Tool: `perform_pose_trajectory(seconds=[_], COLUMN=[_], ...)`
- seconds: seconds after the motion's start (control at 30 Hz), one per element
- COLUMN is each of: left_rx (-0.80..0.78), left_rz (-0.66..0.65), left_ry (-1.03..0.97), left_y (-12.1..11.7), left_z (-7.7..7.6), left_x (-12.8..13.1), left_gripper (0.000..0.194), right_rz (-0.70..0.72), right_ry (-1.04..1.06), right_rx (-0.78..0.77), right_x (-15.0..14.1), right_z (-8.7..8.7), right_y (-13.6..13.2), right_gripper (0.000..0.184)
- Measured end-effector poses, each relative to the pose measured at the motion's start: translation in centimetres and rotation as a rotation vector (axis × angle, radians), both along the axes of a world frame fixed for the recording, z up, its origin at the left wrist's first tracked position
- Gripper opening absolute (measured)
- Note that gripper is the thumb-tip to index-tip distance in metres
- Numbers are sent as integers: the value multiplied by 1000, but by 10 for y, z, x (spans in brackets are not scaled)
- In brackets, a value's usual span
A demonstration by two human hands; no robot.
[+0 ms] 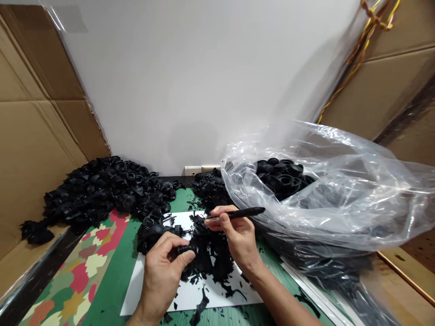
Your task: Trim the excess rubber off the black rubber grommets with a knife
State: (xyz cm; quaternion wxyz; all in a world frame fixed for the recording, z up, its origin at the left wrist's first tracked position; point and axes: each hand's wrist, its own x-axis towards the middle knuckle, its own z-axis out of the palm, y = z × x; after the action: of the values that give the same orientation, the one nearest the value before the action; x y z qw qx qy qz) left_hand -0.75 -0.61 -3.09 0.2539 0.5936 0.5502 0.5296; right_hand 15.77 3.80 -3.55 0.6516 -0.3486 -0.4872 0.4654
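My left hand (165,267) is closed round a small black ribbed rubber part (186,249), pinched between thumb and fingers above the white sheet. A slim pen-like tool (248,212) with a black handle and a shiny front end sits in my right hand (238,235), gripped between thumb and fingers. Its tip points left, apart from the rubber part; the exact kind of tip is too small to make out. Black rubber scraps (217,262) lie on the white sheet (136,294) under and between both hands. More ribbed black parts (149,233) rest just beyond my left hand.
A large heap of black rubber parts (108,190) fills the back left. At right, a clear plastic bag (356,203) holds several black ribbed parts (285,176). Cardboard walls (41,90) flank the green table surface (115,280), and a pale wall stands behind.
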Motion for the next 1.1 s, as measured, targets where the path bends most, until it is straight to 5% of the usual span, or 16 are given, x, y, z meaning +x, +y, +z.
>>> perform_pose_trajectory(seconds=[0.27,0.57,0.77,0.93,1.1], left_rx=[-5,31,41,51,-105], left_rz=[17,44,56,34,-1], left_ry=[-55,-93,-153,-182,-304], left_y=[3,4,5,5,6], left_z=[1,-3,0,1,6], left_x=[-1,-4,-5,-4,-3], left_gripper=[6,12,15,18,25], right_rz=[161,156,331,319,340], right_ry=[143,-170,-83,-170,-122], right_rx=[-69,-24,-214,-180,-211], right_x=[-7,-7,-18,-26,-30], right_z=[4,2,4,3,0], right_y=[-8,-8,-11,-15,-16], right_gripper=[35,34,24,27,28])
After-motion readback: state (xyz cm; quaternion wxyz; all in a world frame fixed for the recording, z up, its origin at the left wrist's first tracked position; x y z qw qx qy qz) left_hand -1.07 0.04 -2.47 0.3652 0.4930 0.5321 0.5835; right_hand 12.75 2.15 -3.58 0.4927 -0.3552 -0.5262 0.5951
